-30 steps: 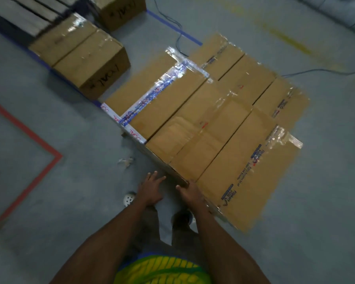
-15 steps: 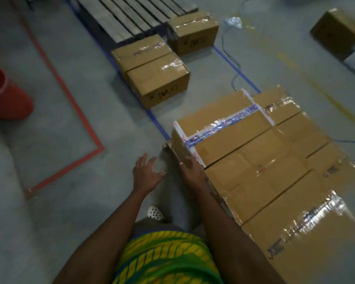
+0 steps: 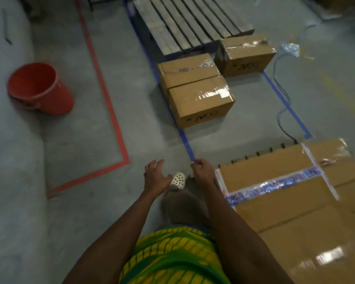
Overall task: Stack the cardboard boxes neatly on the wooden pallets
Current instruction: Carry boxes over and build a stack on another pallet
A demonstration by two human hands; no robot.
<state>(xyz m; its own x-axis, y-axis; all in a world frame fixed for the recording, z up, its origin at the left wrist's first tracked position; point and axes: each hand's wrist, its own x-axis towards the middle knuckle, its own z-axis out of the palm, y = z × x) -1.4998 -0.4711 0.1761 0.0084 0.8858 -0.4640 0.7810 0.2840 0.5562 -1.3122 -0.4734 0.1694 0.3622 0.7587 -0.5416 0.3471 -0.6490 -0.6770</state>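
Note:
Several taped cardboard boxes (image 3: 291,201) form a flat layer on a pallet at my right, its slat ends showing along the far edge. Three more boxes sit on the floor ahead: a near one (image 3: 201,103), one behind it (image 3: 187,70) and one to the right (image 3: 246,54). A bare wooden pallet (image 3: 189,23) lies beyond them. My left hand (image 3: 155,177) hovers with spread fingers over the floor, holding nothing. My right hand (image 3: 203,173) hangs loosely curled beside the near corner of the stacked layer, holding nothing.
A red bucket (image 3: 39,89) stands at the left. Red tape (image 3: 109,103) and blue tape (image 3: 184,140) mark lines on the concrete floor. A black cable (image 3: 281,93) runs along the floor at the right. My white shoe (image 3: 177,180) is between my hands.
My view has swung left and forward from the stacked layer toward the floor boxes. My right hand has come off the stacked boxes' edge, and both hands now hang free.

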